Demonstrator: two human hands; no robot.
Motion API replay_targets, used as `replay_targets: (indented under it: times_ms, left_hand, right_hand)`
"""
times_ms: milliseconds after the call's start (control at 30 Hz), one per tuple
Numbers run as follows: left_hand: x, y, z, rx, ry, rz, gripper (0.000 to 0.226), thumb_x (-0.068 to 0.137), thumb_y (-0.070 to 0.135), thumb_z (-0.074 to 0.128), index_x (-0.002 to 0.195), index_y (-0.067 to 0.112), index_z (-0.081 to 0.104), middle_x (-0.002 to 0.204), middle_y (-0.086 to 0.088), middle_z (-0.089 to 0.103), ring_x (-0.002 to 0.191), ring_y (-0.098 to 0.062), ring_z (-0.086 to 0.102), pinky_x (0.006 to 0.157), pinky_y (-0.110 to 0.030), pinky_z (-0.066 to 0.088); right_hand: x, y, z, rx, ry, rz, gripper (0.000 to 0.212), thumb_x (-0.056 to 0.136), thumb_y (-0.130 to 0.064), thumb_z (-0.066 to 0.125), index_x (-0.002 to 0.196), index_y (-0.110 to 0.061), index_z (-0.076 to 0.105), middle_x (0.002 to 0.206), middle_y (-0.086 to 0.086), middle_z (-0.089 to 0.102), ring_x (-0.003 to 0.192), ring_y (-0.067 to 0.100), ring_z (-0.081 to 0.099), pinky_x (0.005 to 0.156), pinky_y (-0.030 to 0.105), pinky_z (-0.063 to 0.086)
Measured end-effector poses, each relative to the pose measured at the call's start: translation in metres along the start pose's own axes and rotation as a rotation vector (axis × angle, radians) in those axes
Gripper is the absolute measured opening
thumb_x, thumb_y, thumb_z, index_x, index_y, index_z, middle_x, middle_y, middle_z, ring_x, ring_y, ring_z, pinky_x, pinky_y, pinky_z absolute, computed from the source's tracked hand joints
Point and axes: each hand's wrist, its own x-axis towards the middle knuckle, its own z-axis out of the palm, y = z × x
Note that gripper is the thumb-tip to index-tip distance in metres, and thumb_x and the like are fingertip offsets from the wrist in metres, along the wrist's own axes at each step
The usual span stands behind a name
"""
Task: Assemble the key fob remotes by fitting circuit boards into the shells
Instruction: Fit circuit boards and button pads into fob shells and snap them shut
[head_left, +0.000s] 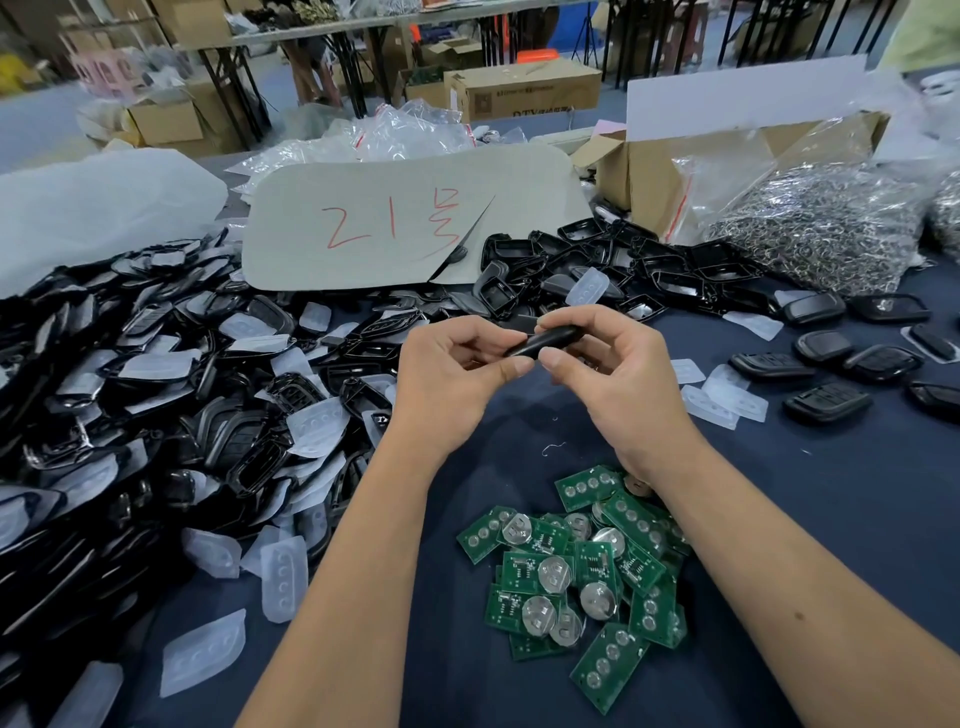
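Both hands hold one black key fob shell (545, 340) edge-on above the dark blue table. My left hand (457, 374) pinches its left end between thumb and curled fingers. My right hand (613, 364) pinches its right end, thumb underneath and fingers over the top. A heap of green circuit boards (576, 571) with round battery clips lies near the front, under my right forearm. A big pile of black shell halves and clear rubber button pads (171, 415) covers the left side. More black shell halves (613, 270) are heaped behind my hands.
Several closed black fobs (831, 374) lie at the right. A grey sheet with red writing (410, 218) lies at the back centre. A cardboard box (649, 176) and a clear bag of metal rings (815, 228) stand back right. Loose clear pads (727, 400) lie beside the fobs.
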Motion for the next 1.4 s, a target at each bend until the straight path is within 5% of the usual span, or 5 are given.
replay_targets:
  times_ms: [300, 533, 1000, 1267, 1400]
  left_hand:
    - [0.0, 0.001, -0.006, 0.054, -0.05, 0.021, 0.032, 0.074, -0.008, 0.086, 0.084, 0.02, 0.077, 0.085, -0.008, 0.077, 0.079, -0.019, 0.072, 0.082, -0.031, 0.061]
    - [-0.004, 0.003, 0.0, 0.276, -0.016, 0.104, 0.03, 0.07, -0.001, 0.087, 0.083, 0.023, 0.075, 0.084, 0.012, 0.073, 0.08, -0.013, 0.069, 0.074, -0.033, 0.059]
    - [-0.003, -0.001, 0.007, 0.196, -0.008, 0.137, 0.036, 0.069, -0.013, 0.079, 0.085, 0.014, 0.059, 0.075, -0.004, 0.065, 0.066, -0.007, 0.059, 0.062, -0.019, 0.05]
    - [-0.004, 0.0, 0.011, 0.12, -0.089, 0.095, 0.024, 0.071, 0.018, 0.084, 0.086, 0.025, 0.067, 0.07, 0.001, 0.064, 0.068, -0.023, 0.064, 0.07, -0.036, 0.058]
    - [-0.002, -0.003, 0.011, 0.02, -0.066, -0.045, 0.022, 0.078, 0.009, 0.088, 0.087, 0.015, 0.069, 0.074, -0.004, 0.066, 0.07, -0.021, 0.067, 0.078, -0.051, 0.061]
  right_hand:
    - [0.002, 0.002, -0.004, -0.044, -0.044, -0.027, 0.023, 0.082, 0.004, 0.082, 0.096, -0.014, 0.076, 0.089, 0.002, 0.078, 0.082, 0.016, 0.074, 0.079, 0.028, 0.058]
    - [0.0, 0.003, 0.002, -0.226, -0.052, -0.173, 0.025, 0.074, 0.004, 0.086, 0.089, -0.012, 0.075, 0.095, 0.004, 0.07, 0.088, 0.023, 0.069, 0.077, 0.048, 0.058]
    - [0.0, -0.002, 0.004, -0.306, -0.086, -0.269, 0.018, 0.079, -0.003, 0.085, 0.091, -0.015, 0.079, 0.093, -0.002, 0.068, 0.085, 0.02, 0.067, 0.072, 0.047, 0.053]
    - [-0.001, 0.002, 0.0, -0.162, 0.034, -0.099, 0.034, 0.084, -0.014, 0.083, 0.112, -0.021, 0.066, 0.099, -0.004, 0.075, 0.089, 0.022, 0.071, 0.083, 0.044, 0.059]
    - [0.001, 0.005, 0.001, -0.104, 0.041, -0.067, 0.035, 0.086, -0.019, 0.08, 0.117, -0.021, 0.064, 0.103, -0.002, 0.073, 0.087, 0.025, 0.07, 0.084, 0.046, 0.06]
